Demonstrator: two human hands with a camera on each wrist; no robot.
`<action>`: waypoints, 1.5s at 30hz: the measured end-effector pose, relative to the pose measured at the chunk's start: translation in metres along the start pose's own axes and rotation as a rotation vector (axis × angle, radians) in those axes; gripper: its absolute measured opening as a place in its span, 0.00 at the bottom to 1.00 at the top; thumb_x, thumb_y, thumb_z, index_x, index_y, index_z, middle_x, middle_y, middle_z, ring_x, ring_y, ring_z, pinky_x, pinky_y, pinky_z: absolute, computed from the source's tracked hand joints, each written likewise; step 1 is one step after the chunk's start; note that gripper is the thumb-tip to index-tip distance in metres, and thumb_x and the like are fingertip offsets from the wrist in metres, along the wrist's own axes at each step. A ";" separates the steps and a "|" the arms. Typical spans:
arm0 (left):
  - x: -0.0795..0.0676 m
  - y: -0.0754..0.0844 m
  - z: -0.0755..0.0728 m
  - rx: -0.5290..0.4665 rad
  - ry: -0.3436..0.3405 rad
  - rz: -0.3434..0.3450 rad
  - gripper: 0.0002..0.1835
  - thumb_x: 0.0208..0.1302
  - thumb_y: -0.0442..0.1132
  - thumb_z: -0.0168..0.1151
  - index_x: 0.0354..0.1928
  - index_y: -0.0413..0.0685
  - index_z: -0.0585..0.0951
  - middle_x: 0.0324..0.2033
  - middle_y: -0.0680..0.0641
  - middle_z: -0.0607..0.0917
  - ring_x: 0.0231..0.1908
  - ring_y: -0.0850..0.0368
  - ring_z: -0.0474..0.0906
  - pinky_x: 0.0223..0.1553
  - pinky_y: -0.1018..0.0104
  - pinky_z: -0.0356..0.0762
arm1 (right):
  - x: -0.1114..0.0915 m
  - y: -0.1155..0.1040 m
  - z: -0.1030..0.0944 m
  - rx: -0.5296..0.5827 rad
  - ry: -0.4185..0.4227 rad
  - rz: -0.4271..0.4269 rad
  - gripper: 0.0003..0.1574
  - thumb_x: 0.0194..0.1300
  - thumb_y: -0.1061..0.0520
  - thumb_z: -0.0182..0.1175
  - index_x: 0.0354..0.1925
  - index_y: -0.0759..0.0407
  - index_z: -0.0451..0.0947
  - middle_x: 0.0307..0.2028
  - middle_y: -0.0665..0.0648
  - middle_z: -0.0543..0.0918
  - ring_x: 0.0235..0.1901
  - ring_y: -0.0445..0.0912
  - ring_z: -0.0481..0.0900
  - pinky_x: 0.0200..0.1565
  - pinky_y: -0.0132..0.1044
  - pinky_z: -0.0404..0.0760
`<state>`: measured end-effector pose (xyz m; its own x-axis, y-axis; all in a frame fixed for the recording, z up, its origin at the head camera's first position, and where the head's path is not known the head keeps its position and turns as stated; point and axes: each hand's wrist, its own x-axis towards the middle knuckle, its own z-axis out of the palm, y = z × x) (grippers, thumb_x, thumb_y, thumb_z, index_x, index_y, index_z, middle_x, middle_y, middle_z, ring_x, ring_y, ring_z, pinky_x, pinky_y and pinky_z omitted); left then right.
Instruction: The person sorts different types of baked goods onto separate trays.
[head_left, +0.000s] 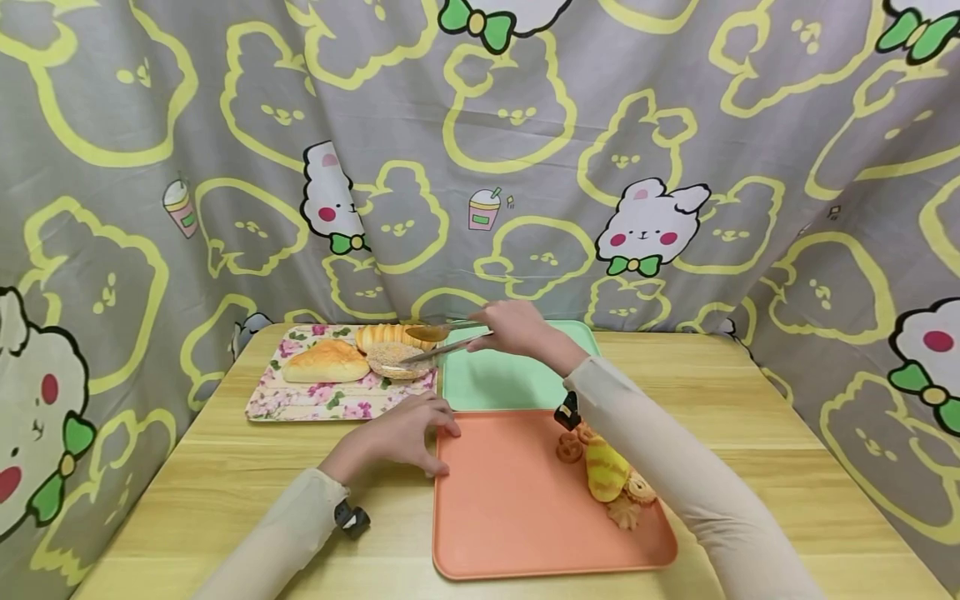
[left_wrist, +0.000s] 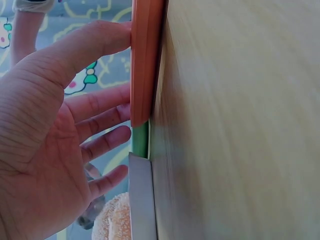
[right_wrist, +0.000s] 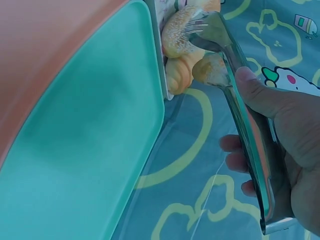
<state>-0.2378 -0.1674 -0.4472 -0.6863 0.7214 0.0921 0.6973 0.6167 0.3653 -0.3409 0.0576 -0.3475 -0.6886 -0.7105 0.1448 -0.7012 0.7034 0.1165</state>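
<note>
My right hand (head_left: 517, 329) grips metal food tongs (right_wrist: 250, 130), one tip pronged like a fork and the other spoon-like. The tips stand apart at a sesame-covered bread roll (head_left: 397, 361); whether they touch it I cannot tell. That roll lies on a floral tray (head_left: 300, 404), beside a smooth golden loaf (head_left: 326, 362) and a ridged bread roll (head_left: 386, 335). My left hand (head_left: 397, 433) is at the left edge of an orange tray (head_left: 502, 508); in the left wrist view its thumb (left_wrist: 107, 37) touches the rim, fingers spread and slightly bent.
A mint green tray (right_wrist: 95, 130) adjoins the floral and orange trays. On the orange tray's right side sit a yellow striped bread (head_left: 606, 468), a pretzel-shaped cookie (head_left: 569, 448) and other cookies (head_left: 624, 512). A patterned curtain (head_left: 420, 167) hangs behind the wooden table (head_left: 750, 433).
</note>
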 end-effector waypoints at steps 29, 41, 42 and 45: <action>0.000 -0.001 -0.002 -0.107 -0.051 -0.076 0.28 0.48 0.56 0.80 0.51 0.54 0.87 0.52 0.52 0.82 0.55 0.53 0.75 0.60 0.51 0.74 | -0.165 0.143 -0.034 0.619 -0.140 0.159 0.31 0.54 0.51 0.78 0.55 0.62 0.85 0.32 0.51 0.89 0.29 0.41 0.81 0.29 0.32 0.77; 0.003 -0.003 -0.006 -0.144 -0.093 -0.099 0.25 0.46 0.53 0.82 0.47 0.56 0.87 0.50 0.54 0.81 0.53 0.55 0.75 0.58 0.53 0.75 | -0.201 0.172 -0.034 0.700 -0.323 0.047 0.27 0.53 0.55 0.77 0.51 0.63 0.87 0.35 0.52 0.89 0.34 0.38 0.81 0.34 0.34 0.80; 0.004 -0.003 -0.006 -0.145 -0.094 -0.096 0.25 0.46 0.53 0.82 0.47 0.56 0.87 0.50 0.54 0.81 0.52 0.55 0.75 0.58 0.53 0.75 | -0.203 0.173 -0.034 0.709 -0.336 0.040 0.27 0.53 0.55 0.77 0.51 0.63 0.87 0.35 0.52 0.89 0.34 0.38 0.81 0.34 0.34 0.80; 0.007 -0.003 -0.006 -0.141 -0.093 -0.089 0.25 0.46 0.53 0.82 0.47 0.56 0.87 0.49 0.55 0.81 0.51 0.57 0.74 0.56 0.55 0.75 | -0.206 0.175 -0.036 0.726 -0.363 0.019 0.28 0.52 0.53 0.77 0.51 0.64 0.87 0.35 0.51 0.89 0.34 0.39 0.83 0.35 0.33 0.81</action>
<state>-0.2458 -0.1660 -0.4423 -0.7175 0.6959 -0.0302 0.5940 0.6340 0.4952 -0.3149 0.3274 -0.3215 -0.6313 -0.7487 -0.2023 -0.5478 0.6151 -0.5671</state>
